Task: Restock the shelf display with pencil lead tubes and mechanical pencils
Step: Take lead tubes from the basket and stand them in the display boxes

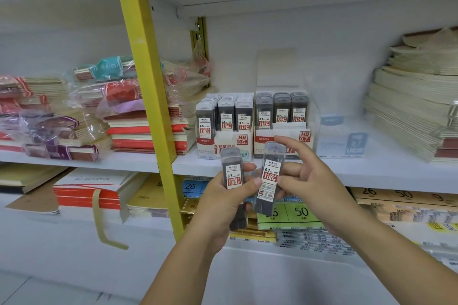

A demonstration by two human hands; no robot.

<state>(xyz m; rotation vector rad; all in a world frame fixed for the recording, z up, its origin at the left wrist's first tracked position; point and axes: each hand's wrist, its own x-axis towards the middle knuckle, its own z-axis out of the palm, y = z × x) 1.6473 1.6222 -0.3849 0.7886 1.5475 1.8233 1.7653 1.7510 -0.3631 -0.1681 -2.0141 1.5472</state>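
My left hand [224,202] grips a small bundle of dark 0.7 lead tubes [233,173] upright, in front of the shelf edge. My right hand [301,176] pinches a single 0.7 lead tube [269,181] by its sides, right beside the bundle. Behind them on the white shelf stand two display boxes: the HB 0.5 box [226,142] on the left and the HB 0.7 box [295,138] on the right, both holding rows of tubes. No mechanical pencils are visible.
A yellow upright post [151,96] crosses the shelf left of the boxes. Stacks of wrapped notebooks [99,111] lie left of it. A clear display box marked 0.7 [343,141] and a tall pile of beige notebooks [416,106] fill the right. Paper packs sit on the lower shelf [297,215].
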